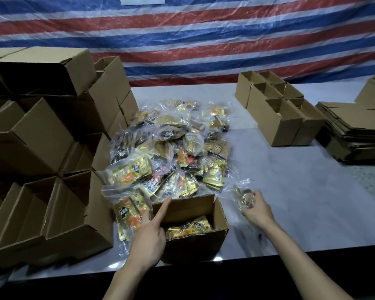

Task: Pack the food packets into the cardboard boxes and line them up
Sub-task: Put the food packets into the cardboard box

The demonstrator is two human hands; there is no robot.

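Leftmost, a stack of open cardboard boxes [41, 148] rises at the table's left end, several lying tilted on their sides with their mouths facing the viewer. Just right of it, a heap of food packets [171, 144], gold and orange sachets in clear wrap, spreads across the middle of the white table [301, 213]. One bagged packet [128, 217] lies at the heap's near edge, touching the left side of the open box [195, 241] that stands upright at the table's front edge. Inside this box a gold packet [188, 228] lies low against the near wall. The left hand [148, 241] sits over the box's near-left corner. Its index finger [164, 207] is stretched straight along the left rim toward the far corner, with the thumb outside the wall and the other fingers curled. Whether those fingers clasp the cardboard I cannot tell. Right of the box, the right hand [258, 210] hovers low over the table, its fingers curled around a small clear-wrapped packet [245, 198], which is blurred. Farther back and to the right, a double row of small boxes [275, 111] stands with tops open, side by side and touching. Beside them, at the right edge, flattened cardboard blanks [355, 131] are piled in a stack. Behind everything hangs a red, white and blue striped tarp [204, 40].
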